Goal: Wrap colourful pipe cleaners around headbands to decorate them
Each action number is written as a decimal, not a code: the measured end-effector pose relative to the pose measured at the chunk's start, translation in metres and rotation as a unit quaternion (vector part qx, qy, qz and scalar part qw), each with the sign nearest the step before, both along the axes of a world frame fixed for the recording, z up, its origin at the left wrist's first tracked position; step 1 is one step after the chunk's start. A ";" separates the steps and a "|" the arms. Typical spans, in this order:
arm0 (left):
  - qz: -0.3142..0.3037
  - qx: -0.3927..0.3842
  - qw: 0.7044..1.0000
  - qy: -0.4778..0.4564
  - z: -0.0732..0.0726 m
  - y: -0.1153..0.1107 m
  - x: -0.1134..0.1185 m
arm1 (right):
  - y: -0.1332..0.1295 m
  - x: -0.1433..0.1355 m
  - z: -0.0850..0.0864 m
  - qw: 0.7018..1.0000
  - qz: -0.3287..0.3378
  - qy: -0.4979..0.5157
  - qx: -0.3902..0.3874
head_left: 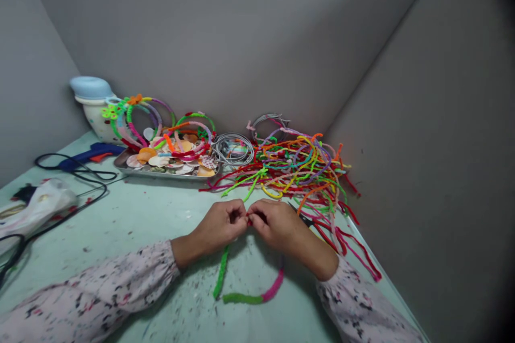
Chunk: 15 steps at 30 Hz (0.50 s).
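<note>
Over the middle of the table, my left hand [225, 221] and my right hand [277, 222] meet fingertip to fingertip. Both are closed in a pinch on a small red piece of pipe cleaner [250, 220], mostly hidden by the fingers. Below them curves a wire band wrapped in pipe cleaner, with a green and pink stretch [251, 298] and a separate green end [221, 273]. The two ends of this band lie apart near each other. Its upper part is hidden behind my hands, so I cannot tell how the red piece joins it.
A tangled heap of coloured pipe cleaners [298, 163] lies beyond my right hand, with scissors [306, 221] partly under it. Behind stand a metal tray [169, 174] of shells and wrapped hoops, coiled wire [233, 149] and a lidded cup [96, 112]. A blue glue gun [86, 156] and black cable [100, 188] lie left.
</note>
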State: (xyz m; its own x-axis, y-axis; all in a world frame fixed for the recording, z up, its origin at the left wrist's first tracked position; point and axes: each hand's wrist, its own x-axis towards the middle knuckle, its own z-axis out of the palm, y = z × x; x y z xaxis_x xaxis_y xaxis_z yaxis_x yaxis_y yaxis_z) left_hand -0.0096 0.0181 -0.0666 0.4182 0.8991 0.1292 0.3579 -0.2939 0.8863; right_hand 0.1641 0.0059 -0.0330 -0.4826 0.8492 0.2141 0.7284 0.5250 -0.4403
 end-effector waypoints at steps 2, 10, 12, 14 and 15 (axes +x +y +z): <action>-0.014 -0.003 1.000 0.005 0.002 -0.001 -0.001 | 0.002 0.003 0.000 1.000 0.001 0.002 -0.010; -0.059 -0.064 0.996 -0.011 -0.004 -0.001 -0.001 | 0.016 0.015 -0.005 0.988 0.018 0.094 -0.118; -0.058 -0.077 0.995 -0.021 -0.006 -0.001 0.000 | 0.018 0.018 -0.005 0.980 0.037 0.108 -0.161; -0.062 -0.085 0.994 -0.025 -0.005 -0.001 0.001 | 0.019 0.020 -0.005 0.970 0.051 0.121 -0.206; -0.062 -0.086 0.994 -0.025 -0.004 -0.002 0.001 | 0.018 0.020 -0.004 0.964 0.055 0.130 -0.226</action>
State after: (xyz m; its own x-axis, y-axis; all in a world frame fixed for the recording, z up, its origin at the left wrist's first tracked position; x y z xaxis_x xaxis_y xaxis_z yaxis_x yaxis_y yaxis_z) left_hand -0.0083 0.0161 -0.0711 0.5246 0.8514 0.0016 0.2816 -0.1752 0.9434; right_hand 0.1845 0.0242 -0.0371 -0.5547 0.8310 -0.0411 0.5142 0.3035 -0.8021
